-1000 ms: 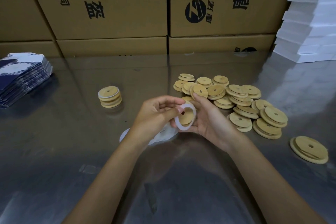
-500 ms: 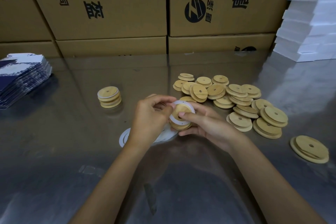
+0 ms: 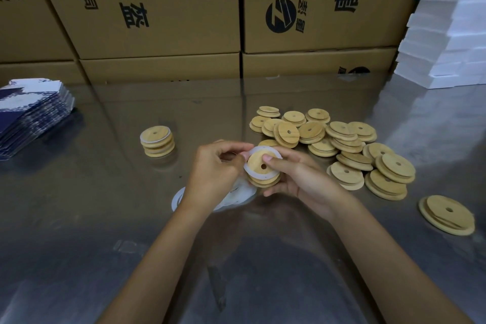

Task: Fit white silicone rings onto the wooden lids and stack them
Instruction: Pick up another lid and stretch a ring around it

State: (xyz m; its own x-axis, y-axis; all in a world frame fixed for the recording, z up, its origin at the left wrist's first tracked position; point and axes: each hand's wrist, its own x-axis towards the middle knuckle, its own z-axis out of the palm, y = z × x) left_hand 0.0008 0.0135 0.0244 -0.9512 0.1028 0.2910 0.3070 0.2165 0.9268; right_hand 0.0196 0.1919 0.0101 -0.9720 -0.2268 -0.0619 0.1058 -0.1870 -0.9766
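While both hands (image 3: 218,166) (image 3: 297,179) pinch ring (image 3: 251,169) onto lid (image 3: 263,166), uneven fingers (image 3: 273,159) pressure could pop it off.

head view, looking down, close over table (image 3: 79,218)

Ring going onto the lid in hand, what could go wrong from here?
1. The white ring sits around the held lid but may not be seated all round; it could roll off under the left hand.
2. The right hand works beside the loose lid pile; a nudge could scatter it.
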